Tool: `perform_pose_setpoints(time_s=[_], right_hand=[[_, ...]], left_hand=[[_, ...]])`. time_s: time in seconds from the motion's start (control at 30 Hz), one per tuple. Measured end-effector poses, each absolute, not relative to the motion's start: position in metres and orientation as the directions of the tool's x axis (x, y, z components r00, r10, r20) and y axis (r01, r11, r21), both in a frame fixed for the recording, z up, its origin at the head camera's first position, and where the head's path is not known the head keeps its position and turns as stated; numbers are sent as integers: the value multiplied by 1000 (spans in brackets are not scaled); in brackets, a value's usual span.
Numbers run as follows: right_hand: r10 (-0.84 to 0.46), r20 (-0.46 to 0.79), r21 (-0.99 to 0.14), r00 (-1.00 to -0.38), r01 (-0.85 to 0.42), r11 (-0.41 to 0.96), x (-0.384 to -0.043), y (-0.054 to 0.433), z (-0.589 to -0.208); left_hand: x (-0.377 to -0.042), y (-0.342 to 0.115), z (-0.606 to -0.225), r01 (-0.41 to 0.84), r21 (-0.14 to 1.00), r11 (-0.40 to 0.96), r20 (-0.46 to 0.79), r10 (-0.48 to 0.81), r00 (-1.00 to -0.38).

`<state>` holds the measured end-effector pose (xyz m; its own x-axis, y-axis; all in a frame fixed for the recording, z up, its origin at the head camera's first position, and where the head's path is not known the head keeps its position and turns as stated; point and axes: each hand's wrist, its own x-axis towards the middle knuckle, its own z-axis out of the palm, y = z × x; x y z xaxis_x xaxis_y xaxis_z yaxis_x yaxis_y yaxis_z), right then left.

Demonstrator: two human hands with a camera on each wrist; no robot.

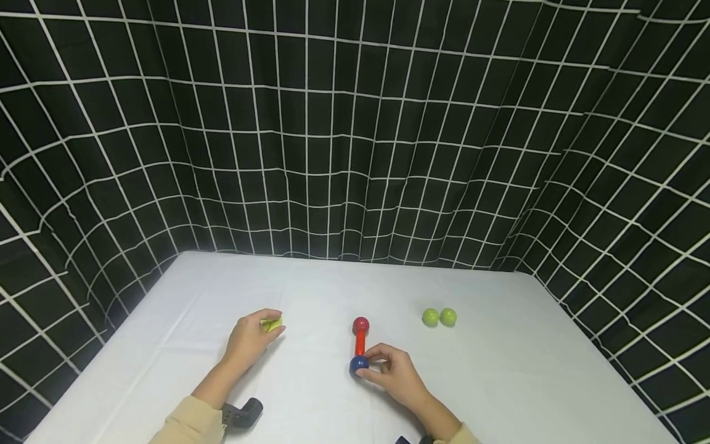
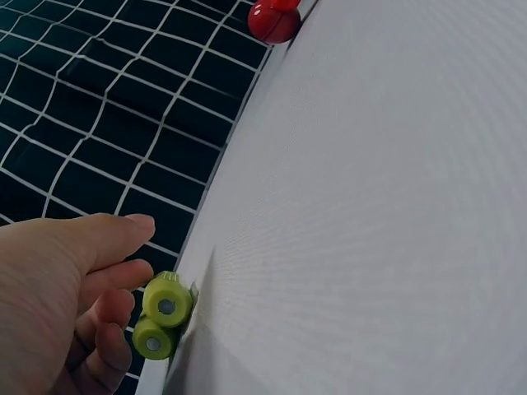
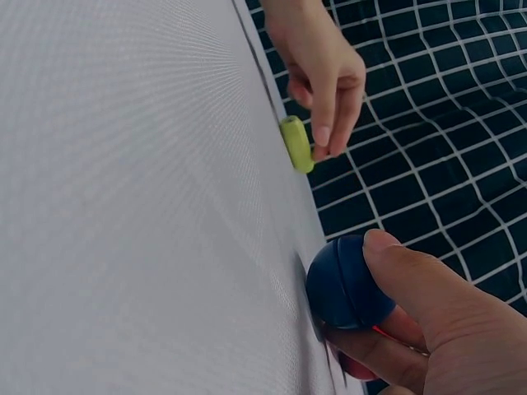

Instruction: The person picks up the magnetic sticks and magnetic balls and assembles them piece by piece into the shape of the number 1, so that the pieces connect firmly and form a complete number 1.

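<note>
In the head view my right hand [image 1: 400, 376] pinches a blue ball [image 1: 358, 365] between thumb and fingers. A red rod [image 1: 360, 343] joins it to a red ball [image 1: 360, 325] at the far end, the three in a line along the white table. The blue ball [image 3: 350, 282] shows large in the right wrist view. To the left, my left hand [image 1: 249, 340] is at two short yellow-green rods [image 1: 272, 324]. Their grey round ends face the left wrist view, where the rods [image 2: 166, 305] lie side by side near the fingertips, with the thumb apart from them.
Two green balls [image 1: 439, 317] sit side by side at the right of the white-covered table [image 1: 527, 370]. A black curtain with a white grid [image 1: 344, 154] stands behind and along both sides. A dark wrist device [image 1: 242, 414] is at my left sleeve.
</note>
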<state>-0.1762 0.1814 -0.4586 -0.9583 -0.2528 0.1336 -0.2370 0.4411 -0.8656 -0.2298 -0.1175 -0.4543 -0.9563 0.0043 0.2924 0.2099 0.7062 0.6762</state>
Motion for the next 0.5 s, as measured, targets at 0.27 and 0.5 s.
perform_pose_setpoints(time_s=[0.27,0.5], right_hand=[[-255,130,-855,-958,-239,460,-177,181,-458],[-250,136,-860,-959,-240,451,-176,181,-457]], left_hand=[[-228,-119,-452,173,691,702,266,-25,-964],[-228,-119,-453,164,662,732,269,-28,-963]])
